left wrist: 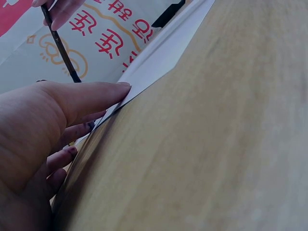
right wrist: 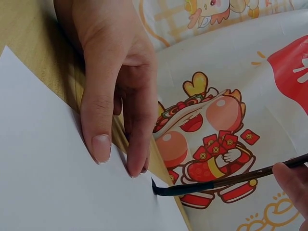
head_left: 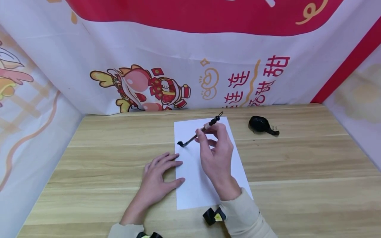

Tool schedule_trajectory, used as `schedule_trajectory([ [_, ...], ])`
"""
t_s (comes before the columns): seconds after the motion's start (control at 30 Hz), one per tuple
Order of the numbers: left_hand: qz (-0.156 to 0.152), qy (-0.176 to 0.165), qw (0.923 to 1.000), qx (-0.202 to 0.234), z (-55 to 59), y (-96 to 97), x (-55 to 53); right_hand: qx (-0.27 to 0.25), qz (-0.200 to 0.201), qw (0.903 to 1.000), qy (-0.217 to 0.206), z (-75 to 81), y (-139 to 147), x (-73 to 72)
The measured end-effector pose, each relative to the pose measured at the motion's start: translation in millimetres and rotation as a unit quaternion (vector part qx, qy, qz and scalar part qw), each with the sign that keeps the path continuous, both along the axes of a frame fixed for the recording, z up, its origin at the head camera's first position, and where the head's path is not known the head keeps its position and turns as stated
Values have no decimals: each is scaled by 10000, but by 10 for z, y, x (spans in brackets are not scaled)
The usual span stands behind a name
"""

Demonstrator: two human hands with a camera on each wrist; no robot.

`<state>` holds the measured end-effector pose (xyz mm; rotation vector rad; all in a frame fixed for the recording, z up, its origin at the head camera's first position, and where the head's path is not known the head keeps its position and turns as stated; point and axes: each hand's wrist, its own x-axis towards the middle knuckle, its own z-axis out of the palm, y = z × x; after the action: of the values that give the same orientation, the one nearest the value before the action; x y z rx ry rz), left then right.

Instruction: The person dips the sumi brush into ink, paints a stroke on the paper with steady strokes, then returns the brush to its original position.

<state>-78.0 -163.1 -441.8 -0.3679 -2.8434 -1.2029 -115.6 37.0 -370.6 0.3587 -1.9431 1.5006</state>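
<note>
A sheet of white paper [head_left: 190, 185] lies on the wooden table. My right hand [head_left: 217, 158] pinches a thin writing brush [head_left: 191, 139] between thumb and fingers, above the sheet. The brush slants down to the left, and its dark bristles [right wrist: 160, 189] meet the paper near the upper left edge. Black shows at the tip; whether part of it is an ink mark I cannot tell. My left hand [head_left: 156, 181] rests with fingers spread across the paper's left edge, its thumb and fingertips on the sheet, as the right wrist view [right wrist: 108, 86] also has it.
A black rounded object with a short stem [head_left: 259, 124] sits on the table [head_left: 297, 158] right of the paper. Behind the table hangs a printed white and red cloth [head_left: 184, 46]. Small black devices [head_left: 209, 216] are strapped at both wrists.
</note>
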Motion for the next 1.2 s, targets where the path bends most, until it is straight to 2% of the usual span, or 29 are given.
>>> schedule_trajectory([
  [0.17,-10,33,10000,-15,1,-1,0,56,79,9999,-46,14,9,-4],
  [0.47,-23,103,9999,-57,8,0,-16,526,236,9983,-2,49,32,7],
  [0.8,-32,122,9999,-82,6,5,-22,695,75,9974,174,49,46,0],
  [1.2,13,-2,9999,-119,11,6,-3,703,-35,9974,156,28,54,6],
])
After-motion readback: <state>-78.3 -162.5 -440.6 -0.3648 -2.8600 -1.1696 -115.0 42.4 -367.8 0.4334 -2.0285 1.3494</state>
